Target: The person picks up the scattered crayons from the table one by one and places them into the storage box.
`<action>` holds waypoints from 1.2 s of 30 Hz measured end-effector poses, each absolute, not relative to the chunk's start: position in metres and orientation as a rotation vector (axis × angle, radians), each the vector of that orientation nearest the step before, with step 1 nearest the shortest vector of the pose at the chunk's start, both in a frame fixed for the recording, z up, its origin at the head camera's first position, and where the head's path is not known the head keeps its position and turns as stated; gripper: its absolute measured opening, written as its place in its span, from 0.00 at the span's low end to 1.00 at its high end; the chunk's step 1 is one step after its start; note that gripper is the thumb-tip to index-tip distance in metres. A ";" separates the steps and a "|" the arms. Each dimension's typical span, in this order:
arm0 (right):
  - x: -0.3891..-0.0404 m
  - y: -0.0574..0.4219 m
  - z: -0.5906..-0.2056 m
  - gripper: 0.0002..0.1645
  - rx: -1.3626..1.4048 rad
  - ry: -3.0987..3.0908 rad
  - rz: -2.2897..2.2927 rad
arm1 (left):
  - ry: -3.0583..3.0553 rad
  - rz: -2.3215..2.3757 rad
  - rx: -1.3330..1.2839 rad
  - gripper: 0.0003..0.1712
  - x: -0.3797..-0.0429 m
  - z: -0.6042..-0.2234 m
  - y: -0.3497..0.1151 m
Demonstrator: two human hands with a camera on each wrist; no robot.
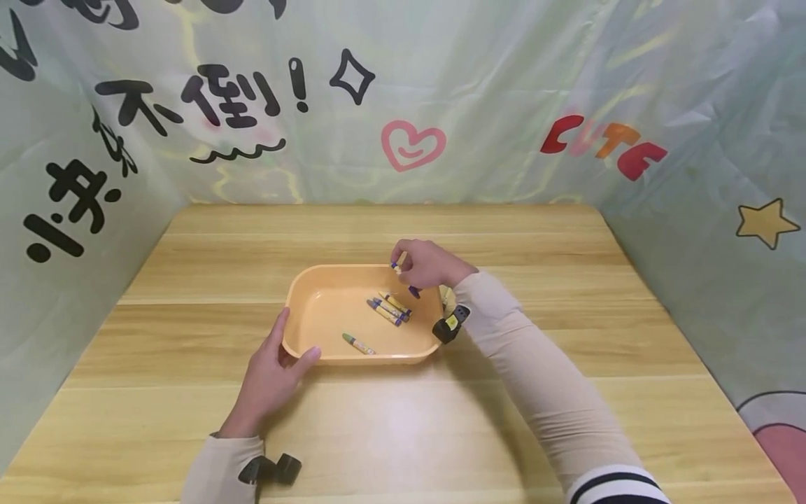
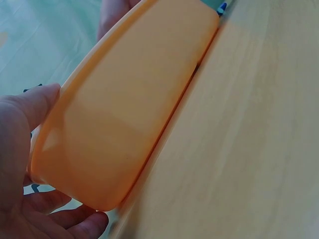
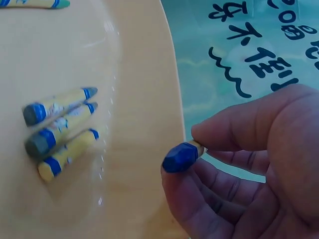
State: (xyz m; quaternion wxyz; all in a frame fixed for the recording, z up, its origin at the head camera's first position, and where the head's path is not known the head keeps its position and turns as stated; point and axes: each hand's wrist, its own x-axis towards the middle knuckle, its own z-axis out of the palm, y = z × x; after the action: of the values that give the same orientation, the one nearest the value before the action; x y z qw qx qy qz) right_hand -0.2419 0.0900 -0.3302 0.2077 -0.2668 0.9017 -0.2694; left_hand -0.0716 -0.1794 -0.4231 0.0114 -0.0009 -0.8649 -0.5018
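Note:
My right hand (image 1: 425, 264) is over the far right rim of an orange plastic tray (image 1: 327, 280), pinching a blue crayon (image 3: 180, 157) between thumb and fingers. In the right wrist view its blue end faces the camera. Inside the tray lie three crayons (image 3: 62, 110) side by side, with yellowish wrappers and blue bands. Apart from them, towards the front wall, is a green crayon (image 1: 358, 344). At the tray's front left corner my left hand (image 1: 271, 374) grips the rim, its thumb on the front side and fingers along the left and underneath.
The tray rests on a wooden table (image 1: 535, 238). Printed cloth walls (image 1: 491, 161) stand along the back and both sides. A small blue thing (image 2: 222, 8) shows past the tray's far end in the left wrist view.

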 end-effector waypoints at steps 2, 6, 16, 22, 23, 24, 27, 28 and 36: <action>-0.241 0.086 -0.332 0.18 -0.752 2.506 -0.737 | -2.703 -1.565 0.002 0.55 -0.072 -0.423 -0.179; -0.239 0.077 -0.335 0.18 -0.786 2.469 -0.747 | -2.708 -1.558 0.009 0.54 -0.072 -0.423 -0.178; -0.234 0.062 -0.342 0.16 -0.857 2.409 -0.693 | -2.693 -1.566 -0.016 0.54 -0.072 -0.424 -0.178; -0.230 0.055 -0.346 0.19 -0.846 2.347 -0.668 | -2.709 -1.540 -0.003 0.54 -0.069 -0.423 -0.180; -0.229 0.055 -0.346 0.20 -0.846 2.339 -0.665 | -2.717 -1.529 0.005 0.54 -0.068 -0.423 -0.180; -0.229 0.054 -0.346 0.20 -0.848 2.333 -0.664 | -2.724 -1.523 0.013 0.54 -0.067 -0.422 -0.180; -0.227 0.055 -0.345 0.20 -0.853 2.339 -0.635 | -2.736 -1.513 0.028 0.54 -0.065 -0.421 -0.181; -0.227 0.056 -0.344 0.21 -0.851 2.351 -0.622 | -2.736 -1.514 0.025 0.54 -0.064 -0.420 -0.180; -0.230 0.084 -0.332 0.21 -0.761 2.402 -0.739 | -2.753 -1.517 0.002 0.54 -0.069 -0.417 -0.175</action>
State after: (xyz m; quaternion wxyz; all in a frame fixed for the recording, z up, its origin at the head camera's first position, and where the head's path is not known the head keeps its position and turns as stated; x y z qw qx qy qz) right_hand -0.2295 0.0839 -0.3319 0.2549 -0.2802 0.8846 -0.2720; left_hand -0.0686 -0.1748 -0.4172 -0.0010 0.0007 -0.8759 -0.4826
